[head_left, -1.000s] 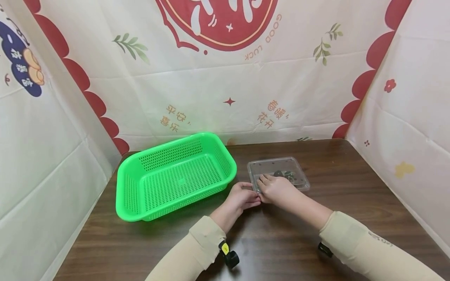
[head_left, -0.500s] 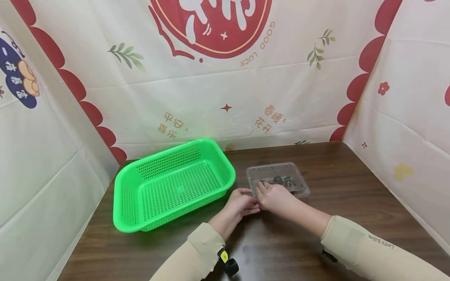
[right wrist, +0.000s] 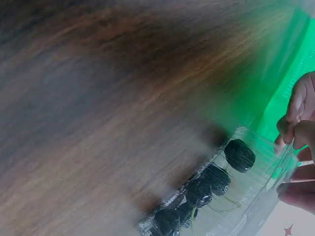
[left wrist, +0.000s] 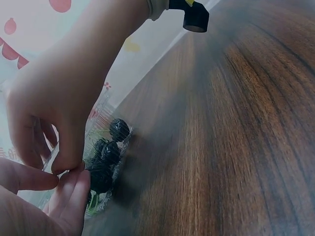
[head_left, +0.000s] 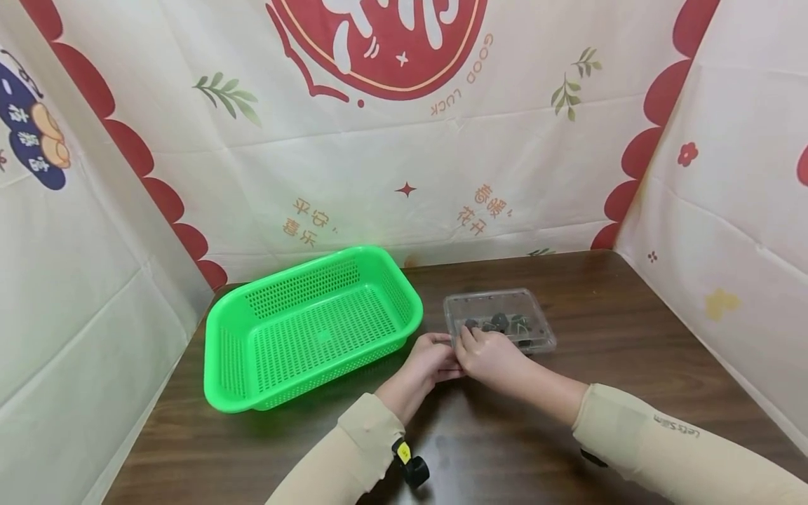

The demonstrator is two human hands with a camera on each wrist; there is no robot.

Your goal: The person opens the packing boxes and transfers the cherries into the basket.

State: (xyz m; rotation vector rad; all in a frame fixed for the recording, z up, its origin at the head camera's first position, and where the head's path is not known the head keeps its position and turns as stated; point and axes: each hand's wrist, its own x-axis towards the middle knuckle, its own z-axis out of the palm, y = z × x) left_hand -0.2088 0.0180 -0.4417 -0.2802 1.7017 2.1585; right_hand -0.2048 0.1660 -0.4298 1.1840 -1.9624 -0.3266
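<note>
A clear plastic clamshell box (head_left: 499, 303) lies on the table, with several dark round fruits (right wrist: 239, 155) and thin green stems inside. The fruits sit along one side in both wrist views. At the box's near left corner, my left hand (head_left: 432, 361) pinches the edge between thumb and fingers. My right hand (head_left: 495, 359) meets it there, its fingers bent over the rim and pinching the same edge. The hands touch or nearly touch in the left wrist view. The box looks shut; its exact seam under the fingertips is hidden.
A green perforated plastic basket (head_left: 315, 330) stands left of the box, with nothing inside. The brown wooden table (head_left: 505, 449) ends at a printed cloth backdrop (head_left: 353, 161) behind, and cloth walls rise on both sides.
My right fingers have drawn back from the lid's top toward the near left edge, uncovering more dark fruits. The left hand stays at the corner. The head view has shifted slightly.
</note>
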